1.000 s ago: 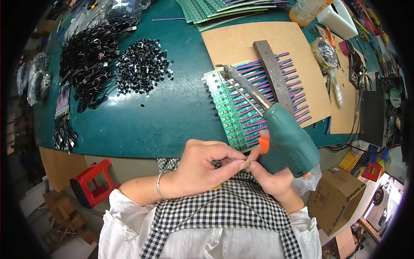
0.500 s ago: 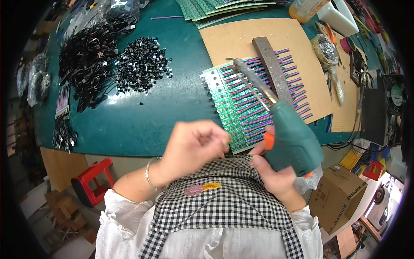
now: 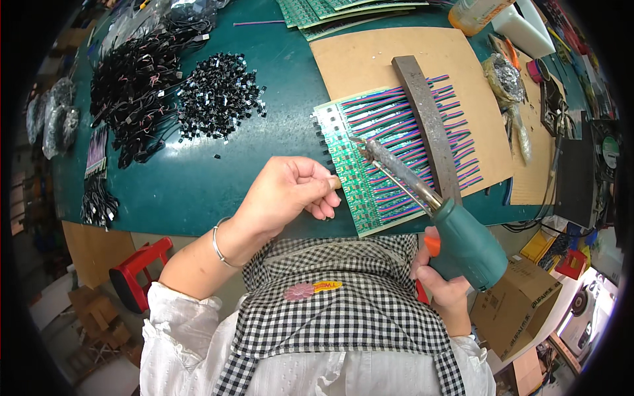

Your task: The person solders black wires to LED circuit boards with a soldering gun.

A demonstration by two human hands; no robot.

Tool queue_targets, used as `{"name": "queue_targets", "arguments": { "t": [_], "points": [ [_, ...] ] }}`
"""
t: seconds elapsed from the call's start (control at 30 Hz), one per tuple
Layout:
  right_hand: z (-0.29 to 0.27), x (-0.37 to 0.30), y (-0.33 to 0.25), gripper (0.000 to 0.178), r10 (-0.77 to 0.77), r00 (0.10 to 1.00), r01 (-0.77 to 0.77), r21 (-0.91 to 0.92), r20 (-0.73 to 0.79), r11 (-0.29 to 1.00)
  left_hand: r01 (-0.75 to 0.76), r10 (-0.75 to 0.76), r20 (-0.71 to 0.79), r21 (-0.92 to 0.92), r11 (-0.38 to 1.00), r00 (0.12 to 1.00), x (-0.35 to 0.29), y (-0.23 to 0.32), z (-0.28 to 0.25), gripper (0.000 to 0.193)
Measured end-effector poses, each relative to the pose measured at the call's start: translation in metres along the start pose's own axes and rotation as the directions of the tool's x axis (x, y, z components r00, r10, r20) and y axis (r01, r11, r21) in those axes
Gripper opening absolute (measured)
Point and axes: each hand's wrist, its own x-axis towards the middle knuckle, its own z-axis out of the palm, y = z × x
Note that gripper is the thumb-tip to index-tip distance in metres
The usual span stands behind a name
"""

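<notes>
My right hand (image 3: 444, 280) grips a green soldering gun (image 3: 470, 247) with an orange trigger. The gun's long metal tip (image 3: 389, 162) points up and left, over a green circuit board panel (image 3: 353, 191). Rows of small components and black connectors line the panel's left side. Thin multicoloured wires (image 3: 396, 135) run rightward from it, and a dark metal bar (image 3: 422, 119) lies across them. My left hand (image 3: 290, 191) is closed in a pinch at the panel's left edge. Something small and yellowish shows at its fingertips, too small to name.
Left of the panel lie a heap of small black connectors (image 3: 221, 99) and a tangle of black cables (image 3: 132, 92). Cardboard (image 3: 370, 56) lies under the panel. More green boards (image 3: 343, 10) are stacked at the back. A red stool (image 3: 142, 277) stands below the table's front left edge.
My left hand has moved up to the panel's left edge and its fingers have come together. The soldering gun has shifted right and toward me, its tip now lower over the panel.
</notes>
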Motion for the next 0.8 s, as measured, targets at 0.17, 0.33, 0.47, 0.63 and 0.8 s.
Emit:
{"name": "queue_targets", "arguments": {
  "t": [0.17, 0.33, 0.47, 0.63, 0.8],
  "points": [
    [-0.011, -0.01, 0.0, 0.057, 0.055, 0.998, -0.055, -0.013, 0.011, 0.998, 0.005, -0.005, 0.0, 0.019, 1.0, 1.0, 0.001, 0.002, 0.0, 0.013],
    [-0.019, -0.012, 0.002, 0.056, 0.052, 0.996, -0.049, -0.056, 0.068, 0.997, -0.003, 0.003, -0.01, 0.021, 1.0, 1.0, 0.001, 0.002, 0.0, 0.012],
    [-0.029, -0.016, 0.004, 0.055, 0.057, 0.984, -0.036, -0.126, 0.167, 0.991, -0.009, 0.009, -0.011, 0.017, 1.0, 1.0, 0.001, 0.001, 0.0, 0.012],
    [-0.032, -0.021, 0.008, 0.049, 0.042, 0.983, -0.015, -0.149, 0.177, 0.989, -0.007, 0.007, 0.0, 0.034, 0.999, 1.0, 0.002, 0.003, 0.0, 0.012],
    [-0.029, -0.017, 0.007, 0.036, 0.047, 0.977, -0.027, -0.1, 0.206, 0.995, -0.004, 0.004, -0.006, 0.024, 1.0, 1.0, 0.002, 0.002, 0.0, 0.012]
  ]
}}
